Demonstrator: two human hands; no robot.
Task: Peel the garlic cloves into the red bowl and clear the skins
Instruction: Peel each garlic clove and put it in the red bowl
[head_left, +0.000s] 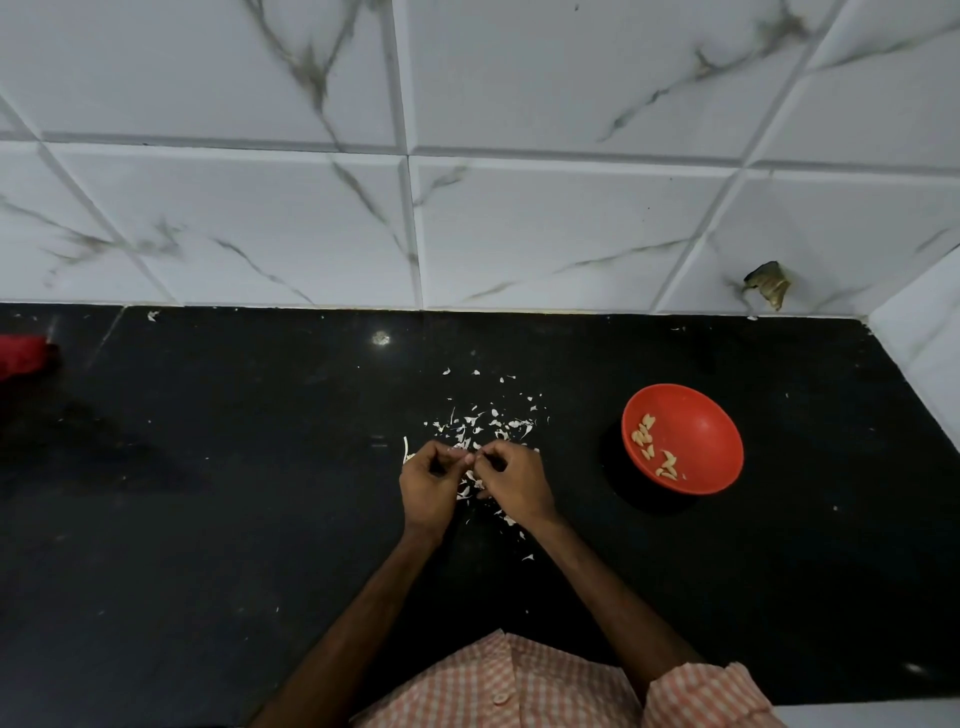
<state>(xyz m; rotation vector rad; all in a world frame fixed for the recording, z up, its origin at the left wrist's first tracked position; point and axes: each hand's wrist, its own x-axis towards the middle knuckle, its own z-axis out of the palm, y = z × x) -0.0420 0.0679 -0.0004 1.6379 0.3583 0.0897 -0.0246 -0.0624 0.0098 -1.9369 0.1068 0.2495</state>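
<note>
**Both hands pinch one bit of garlic over the skins; the red bowl sits to the right**

At the far left edge a crumpled red cloth (23, 358) lies on the glossy black stone table (208, 519), well apart from the work.

Near the middle, the left hand (431, 483) has its fingers curled inward, with thumb and fingertips drawn to a tight grip. It meets the right hand (514, 483), curled the same way, fingertip to fingertip. Between the two grips sits a small pale piece of garlic (472, 458), pinched from both sides. It is too small to tell how much skin is on it.

Papery white garlic skins (483, 421) are scattered on the table beyond and beneath the hands, with a few flakes trailing back toward the person's orange-and-white checked shirt (519, 686).

To the right of the hands, apart from them and from the skins, stands a round red bowl (696, 415). Peeled cream-coloured garlic cloves (649, 441) lie loosely along the left and near side of its floor.

Behind everything rise white marble-veined wall tiles (519, 208). A dark chipped spot (768, 283) shows low on the wall, beyond the bowl and further right.
</note>
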